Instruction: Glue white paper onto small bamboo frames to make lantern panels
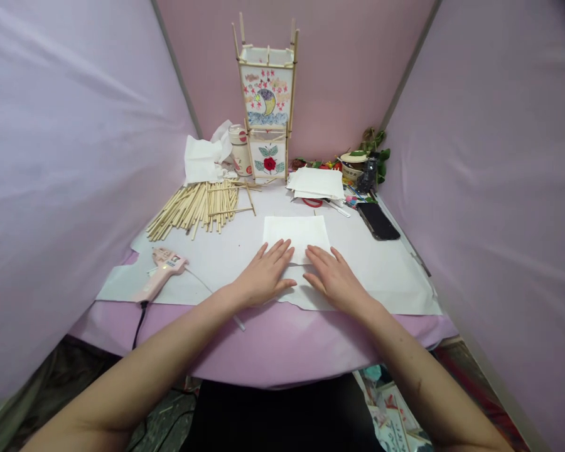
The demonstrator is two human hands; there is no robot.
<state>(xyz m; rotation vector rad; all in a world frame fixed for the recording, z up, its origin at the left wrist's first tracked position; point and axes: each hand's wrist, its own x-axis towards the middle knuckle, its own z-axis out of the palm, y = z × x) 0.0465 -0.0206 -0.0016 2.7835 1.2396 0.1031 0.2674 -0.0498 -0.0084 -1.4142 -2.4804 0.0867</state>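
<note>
My left hand [265, 274] and my right hand [336, 280] lie flat, palms down, side by side on the table. Their fingers are stretched out and rest on the near edge of a small white paper sheet [297, 234]. That sheet lies on a larger white paper cover [386, 270] spread over the pink table. Neither hand holds anything.
A pink glue gun [161, 275] lies at the left with its cord hanging over the edge. A pile of wooden sticks [198, 206] is behind it. A decorated paper lantern [267, 103] stands at the back, with a paper stack [316, 183], red scissors [312, 202] and a dark phone [378, 220] to the right.
</note>
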